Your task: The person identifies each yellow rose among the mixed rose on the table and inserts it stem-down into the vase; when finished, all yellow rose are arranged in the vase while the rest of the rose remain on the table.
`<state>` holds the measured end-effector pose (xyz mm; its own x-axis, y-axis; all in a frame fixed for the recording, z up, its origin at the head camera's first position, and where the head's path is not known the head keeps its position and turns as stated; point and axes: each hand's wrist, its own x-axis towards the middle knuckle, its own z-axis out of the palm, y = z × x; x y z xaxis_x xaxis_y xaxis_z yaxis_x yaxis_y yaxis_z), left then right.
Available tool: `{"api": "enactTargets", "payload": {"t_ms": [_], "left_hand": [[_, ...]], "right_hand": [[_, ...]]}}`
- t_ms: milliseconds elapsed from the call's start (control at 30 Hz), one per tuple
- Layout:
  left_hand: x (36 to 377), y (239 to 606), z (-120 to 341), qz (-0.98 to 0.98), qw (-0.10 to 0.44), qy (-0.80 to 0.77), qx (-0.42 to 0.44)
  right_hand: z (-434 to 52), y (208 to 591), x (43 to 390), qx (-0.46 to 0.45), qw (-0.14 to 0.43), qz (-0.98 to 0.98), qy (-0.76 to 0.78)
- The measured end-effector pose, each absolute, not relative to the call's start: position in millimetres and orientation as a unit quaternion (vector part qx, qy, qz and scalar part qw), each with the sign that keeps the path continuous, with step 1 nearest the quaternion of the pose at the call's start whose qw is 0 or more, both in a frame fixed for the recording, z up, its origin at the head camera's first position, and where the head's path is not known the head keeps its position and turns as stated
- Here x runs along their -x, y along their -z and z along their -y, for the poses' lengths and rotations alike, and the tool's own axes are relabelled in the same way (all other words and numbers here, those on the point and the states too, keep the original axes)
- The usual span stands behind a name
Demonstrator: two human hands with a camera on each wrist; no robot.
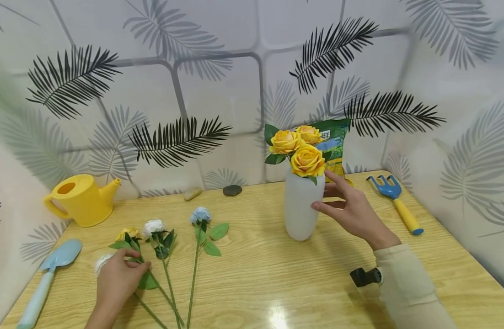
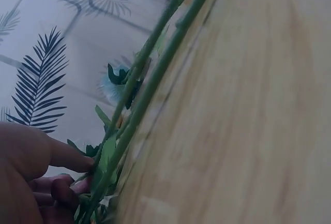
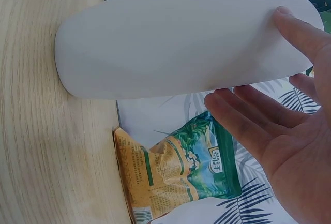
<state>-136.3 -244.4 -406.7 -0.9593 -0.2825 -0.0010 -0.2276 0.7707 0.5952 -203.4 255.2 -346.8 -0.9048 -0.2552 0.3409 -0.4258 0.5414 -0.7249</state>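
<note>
A white vase [image 1: 300, 210] stands upright on the wooden table, holding three yellow roses [image 1: 307, 160]. My right hand [image 1: 355, 212] holds the vase near its top, thumb on the front and fingers at the side and behind. To the left, my left hand [image 1: 120, 276] pinches the stem of a yellow rose [image 1: 127, 234] just below its bloom; green stems [image 2: 155, 81] run up past the fingers in the left wrist view. A white rose [image 1: 154, 227] and a light blue rose [image 1: 201, 214] lie to its right. Another white bloom [image 1: 101, 263] is partly hidden by this hand.
A yellow watering can [image 1: 87, 201] and a blue trowel [image 1: 60, 256] are at the left. Two stones, one tan [image 1: 192, 193] and one dark [image 1: 232, 190], lie by the wall. Behind the vase stands a green-and-yellow bag [image 3: 181, 169]; a hand rake [image 1: 396, 196] lies right.
</note>
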Motion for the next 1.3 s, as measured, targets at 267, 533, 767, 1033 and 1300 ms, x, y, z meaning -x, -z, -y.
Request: {"api": "enactTargets", "payload": {"t_ms": [267, 533, 767, 1033, 1300], "left_hand": [[135, 400, 248, 0.909, 0.061, 0.373, -0.178], [133, 390, 253, 0.885, 0.06, 0.417, -0.2], [130, 377, 254, 0.867, 0.091, 0.44, -0.214], [129, 351, 232, 0.811, 0.197, 0.516, -0.194], [138, 325, 179, 0.66, 0.364, 0.657, 0.018]], "right_hand": [[-255, 348, 204, -0.196, 0.1, 0.872, -0.436], [-254, 347, 203, -0.195, 0.1, 0.873, -0.435], [-255, 346, 203, -0.192, 0.097, 0.875, -0.434], [-255, 346, 204, -0.193, 0.092, 0.874, -0.436], [-255, 347, 204, -0.196, 0.096, 0.871, -0.441]]}}
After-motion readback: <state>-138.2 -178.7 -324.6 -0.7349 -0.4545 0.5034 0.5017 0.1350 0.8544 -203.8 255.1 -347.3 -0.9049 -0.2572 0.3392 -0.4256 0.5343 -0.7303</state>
